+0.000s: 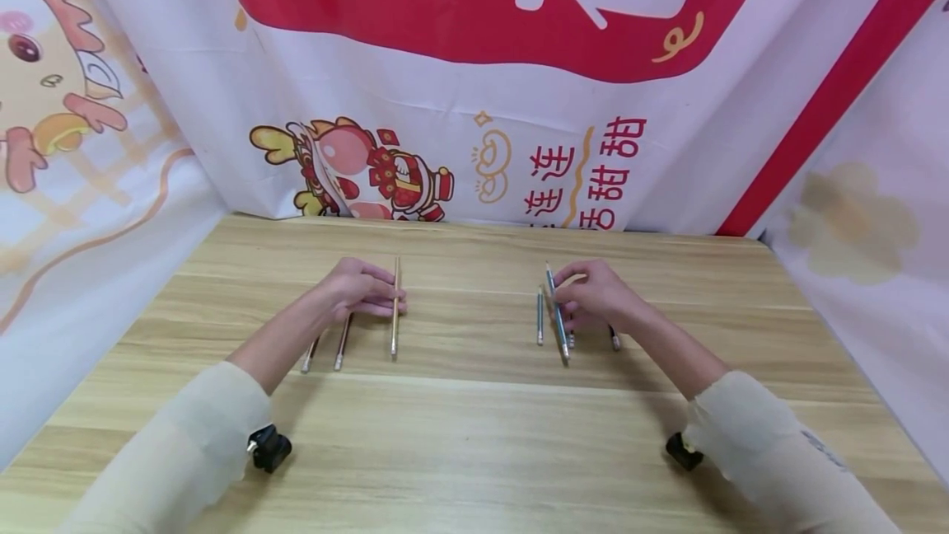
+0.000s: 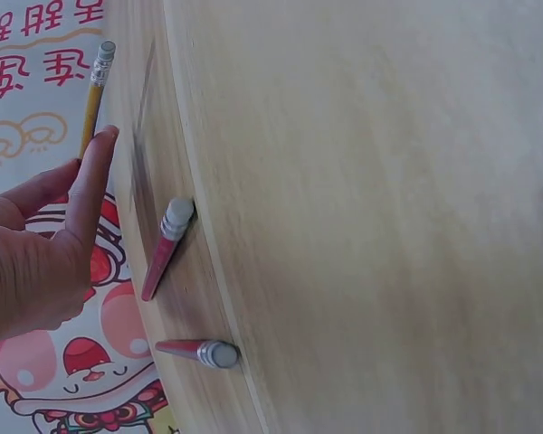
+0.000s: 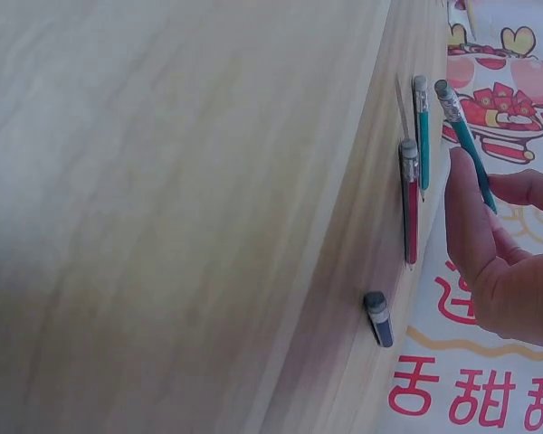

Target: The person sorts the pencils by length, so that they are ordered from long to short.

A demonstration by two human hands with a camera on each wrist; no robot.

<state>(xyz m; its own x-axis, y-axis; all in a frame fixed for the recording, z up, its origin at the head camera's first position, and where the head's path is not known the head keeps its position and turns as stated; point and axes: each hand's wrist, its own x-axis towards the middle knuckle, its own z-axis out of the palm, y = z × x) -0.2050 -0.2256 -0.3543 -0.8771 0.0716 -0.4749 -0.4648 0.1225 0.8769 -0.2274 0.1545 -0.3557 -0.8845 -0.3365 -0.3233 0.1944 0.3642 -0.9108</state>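
Between thumb and fingers, my left hand (image 1: 362,287) pinches a yellow pencil (image 1: 395,326), its eraser end towards me. Two dark red pencils, one (image 2: 167,249) and another (image 2: 185,349), lie on the table beside that hand, partly covered by it in the head view. My right hand (image 1: 595,291) pinches a teal pencil (image 1: 559,322), tilted with its eraser towards me. Just left of it lies a second teal pencil (image 1: 539,318). Under and beside the right hand are a red pencil (image 3: 411,208) and a dark-coloured pencil (image 3: 380,324), both largely hidden in the head view.
The wood-grain table (image 1: 460,452) reaches back to a white and red printed cloth (image 1: 445,89) hanging behind it. More printed cloth (image 1: 875,147) hangs along the sides. Black devices, one (image 1: 269,447) at the left sleeve and one (image 1: 684,452) at the right, sit below the forearms.
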